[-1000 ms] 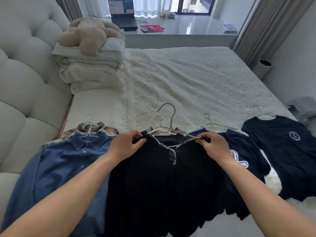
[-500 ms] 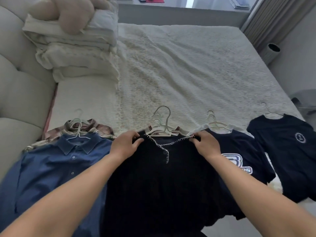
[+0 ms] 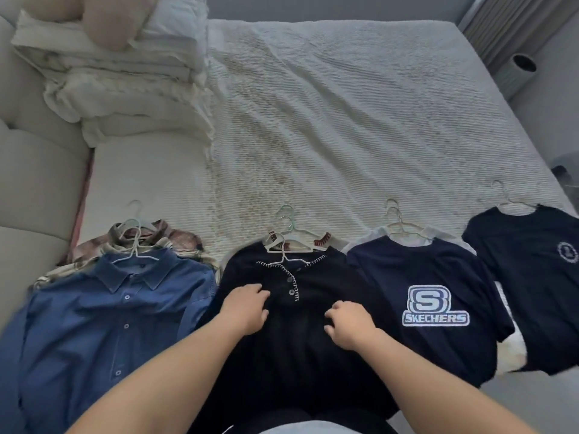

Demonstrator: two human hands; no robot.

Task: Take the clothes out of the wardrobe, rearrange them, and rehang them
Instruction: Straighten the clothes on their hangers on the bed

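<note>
Black knit top point(image 3: 297, 333): lower centre of the frame, laid flat on the bed point(image 3: 360, 120) on a white hanger point(image 3: 289, 244); white stitching edges its neckline and a short button placket runs down the chest.
Left hand point(image 3: 244, 311): rests on the black knit top's chest just left of the placket, fingers loosely bent with the tips on the fabric; I cannot tell whether they pinch any cloth.
Right hand point(image 3: 349, 325): rests on the same top right of centre, fingers curled down against the knit; whether fabric is gathered under them cannot be told.
Blue button-up shirt point(image 3: 103, 324): lower left, on a hanger, its edge touching the black top's left side, lying over a plaid shirt point(image 3: 175, 241) whose collar shows above it.
Navy Skechers T-shirt point(image 3: 435, 302): right of the black top, on a hanger, with a white logo on the chest.
Dark navy T-shirt point(image 3: 532, 283): far right, on a hanger, with a small round chest emblem.
Folded bedding point(image 3: 125, 89): stacked at upper left, a beige plush toy point(image 3: 103, 17) on top.
Headboard point(image 3: 28, 170): padded, along the left edge.
Cylindrical bin point(image 3: 517, 73): on the floor at upper right, beside a curtain point(image 3: 501, 23).
</note>
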